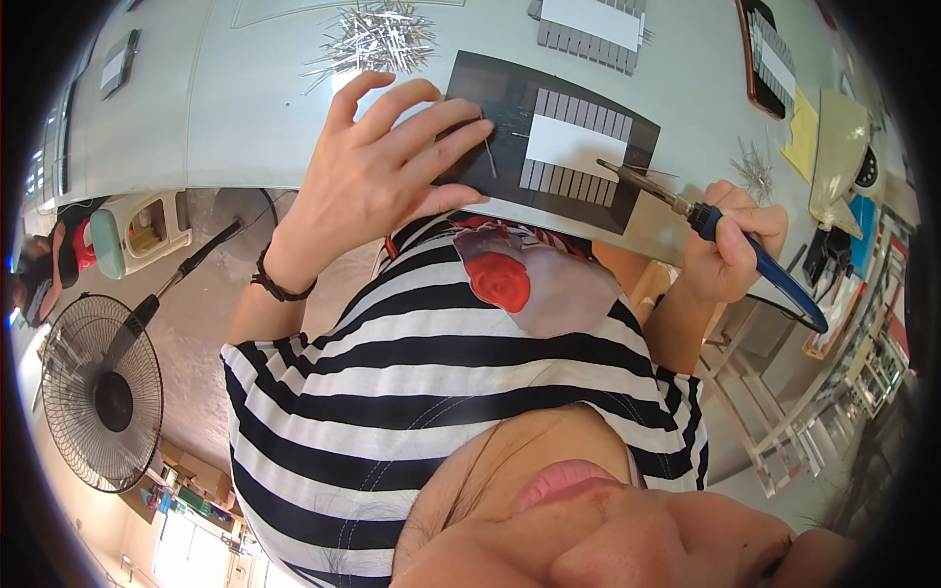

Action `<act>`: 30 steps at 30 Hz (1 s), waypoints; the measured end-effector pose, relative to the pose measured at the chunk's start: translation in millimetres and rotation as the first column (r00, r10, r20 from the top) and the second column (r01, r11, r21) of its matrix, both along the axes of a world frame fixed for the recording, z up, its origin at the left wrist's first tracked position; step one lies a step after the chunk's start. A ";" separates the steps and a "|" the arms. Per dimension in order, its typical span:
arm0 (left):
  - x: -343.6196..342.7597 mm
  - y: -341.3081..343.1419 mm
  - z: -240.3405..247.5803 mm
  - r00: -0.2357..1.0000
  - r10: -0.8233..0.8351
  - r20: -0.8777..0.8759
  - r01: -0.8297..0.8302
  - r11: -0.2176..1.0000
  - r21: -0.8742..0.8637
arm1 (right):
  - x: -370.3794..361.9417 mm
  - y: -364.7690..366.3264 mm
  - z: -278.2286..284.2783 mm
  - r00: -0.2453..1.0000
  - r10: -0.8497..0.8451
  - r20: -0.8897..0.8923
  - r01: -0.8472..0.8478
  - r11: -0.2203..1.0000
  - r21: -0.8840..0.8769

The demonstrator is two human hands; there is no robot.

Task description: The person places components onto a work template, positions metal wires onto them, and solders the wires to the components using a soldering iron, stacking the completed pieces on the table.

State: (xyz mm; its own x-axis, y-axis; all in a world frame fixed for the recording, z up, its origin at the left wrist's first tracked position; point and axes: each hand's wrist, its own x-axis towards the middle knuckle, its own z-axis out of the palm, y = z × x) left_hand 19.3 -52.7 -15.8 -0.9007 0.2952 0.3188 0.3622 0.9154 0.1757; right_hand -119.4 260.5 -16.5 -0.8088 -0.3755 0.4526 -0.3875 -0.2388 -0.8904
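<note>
My right hand (733,240) is closed round the blue handle of a soldering iron (760,265). The iron's metal tip points left, over a white strip (576,147) with rows of grey metal tabs along both long edges. That strip lies on a dark rectangular mat (505,83) at the table's near edge. Fingers apart, my left hand (387,147) rests over the mat's left side. A thin metal wire (491,157) lies just by its index fingertip; whether the finger presses on it I cannot tell. Between the thumb and index finger there is a gap.
Beyond my left hand is a pile of thin metal pins (377,37). A second tabbed strip (591,27) lies at the back, a phone (765,59) at the far right. A smaller wire heap (753,171) and yellow sponge (802,132) sit right. A fan (103,392) stands left.
</note>
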 end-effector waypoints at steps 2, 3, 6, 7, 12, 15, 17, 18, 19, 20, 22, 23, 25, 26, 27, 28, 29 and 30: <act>1.2 6.4 -0.2 1.000 -0.002 -0.012 0.002 1.000 0.010 | 3.0 -3.7 -0.5 0.999 0.023 0.026 -0.023 1.000 0.011; 1.5 8.4 -0.9 1.000 0.000 -0.025 0.001 1.000 0.017 | 4.0 -5.2 -0.7 0.999 0.021 0.027 -0.021 1.000 0.014; 3.5 4.6 -3.6 0.997 -0.069 -0.026 0.069 0.998 -0.001 | 6.1 -9.3 -0.2 0.998 0.041 0.040 -0.042 0.999 0.018; 4.6 2.7 -3.4 0.997 -0.069 -0.024 0.069 0.998 0.001 | 6.5 -10.0 -0.3 0.998 0.047 0.037 -0.048 0.999 0.018; 3.4 -11.0 4.5 0.990 0.007 -0.139 -0.001 0.999 0.049 | 7.2 -12.7 -0.3 0.998 0.042 0.040 -0.043 0.999 0.020; 2.6 -19.4 0.9 0.991 -0.037 -0.130 0.044 0.998 0.050 | 7.0 -15.6 0.6 0.998 0.048 0.050 -0.049 0.999 0.017; -0.7 -19.1 1.5 0.992 -0.070 -0.107 0.077 0.995 0.056 | 8.7 -18.1 -0.2 0.994 0.074 0.083 -0.069 0.995 -0.068; -2.4 -18.3 1.5 0.991 -0.104 -0.085 0.109 0.992 0.062 | 9.5 -18.5 -0.7 0.994 0.073 0.083 -0.068 0.996 -0.066; -3.4 -16.8 1.5 0.991 -0.100 -0.084 0.105 0.992 0.063 | 9.4 -19.2 -0.7 0.994 0.076 0.080 -0.070 0.995 -0.069; -4.4 -15.1 1.5 0.993 -0.111 -0.040 0.113 0.993 0.041 | 9.5 -19.7 -0.6 0.994 0.079 0.077 -0.073 0.995 -0.072; -5.2 -13.4 0.8 0.993 -0.119 0.004 0.119 0.993 0.021 | 9.9 -21.0 -0.1 0.994 0.084 0.073 -0.078 0.994 -0.073; -5.3 -12.9 0.1 0.993 -0.117 0.020 0.117 0.993 0.014 | 10.0 -21.4 0.0 0.994 0.085 0.068 -0.080 0.994 -0.075; -4.3 -12.0 -1.5 0.992 -0.118 0.035 0.118 0.993 0.010 | 10.3 -20.8 -0.8 0.994 0.086 0.064 -0.081 0.994 -0.077; -2.8 -10.8 -2.6 0.994 -0.103 0.023 0.103 0.995 -0.016 | 10.7 -20.2 -1.1 0.995 0.085 0.060 -0.080 0.994 -0.080; -1.4 -9.6 -3.9 0.996 -0.088 0.012 0.089 0.995 -0.041 | 11.3 -19.2 -0.8 0.995 0.082 0.060 -0.077 0.994 -0.077; -0.1 -7.8 -4.8 0.996 -0.087 0.012 0.087 0.995 -0.040 | 10.9 -18.0 0.1 0.996 0.073 0.053 -0.071 0.997 -0.035; 1.0 -5.9 -6.0 0.997 -0.067 -0.027 0.066 0.997 -0.032 | 10.5 -17.2 0.8 0.997 0.065 0.046 -0.065 0.998 0.008; 2.0 -3.7 -7.0 0.997 -0.047 -0.066 0.046 0.999 -0.023 | 10.0 -17.3 0.9 0.997 0.066 0.046 -0.066 0.998 0.010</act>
State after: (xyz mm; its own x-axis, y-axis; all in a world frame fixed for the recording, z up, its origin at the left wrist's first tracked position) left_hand 21.3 -56.4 -22.9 -0.8629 0.3436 0.3706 0.4147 0.9005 0.1306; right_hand -109.5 243.2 -15.6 -0.8019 -0.4337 0.4109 -0.3298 -0.2522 -0.9097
